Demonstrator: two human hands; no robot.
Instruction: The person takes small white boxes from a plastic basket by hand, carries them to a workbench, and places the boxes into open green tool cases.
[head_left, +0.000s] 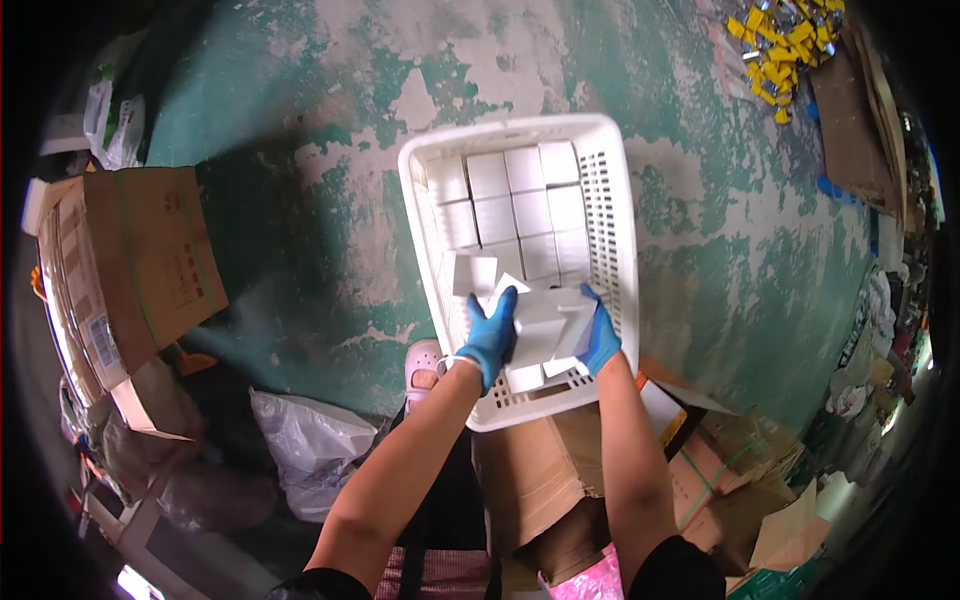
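A white plastic basket with slotted sides stands in front of me, its far part filled with rows of small white boxes. At its near end, my left hand in a blue glove presses against the left side of a group of white boxes. Gripping the right side of the same group is my right hand, also blue-gloved. Some of these boxes sit tilted. One white box rests on top of the rows beside my left fingers. My palms and the lowest boxes are hidden.
An open cardboard box stands below the basket's near edge. More cardboard lies at right, and a large carton stands at left. A plastic bag lies near my pink clog. Yellow pieces are heaped at far right.
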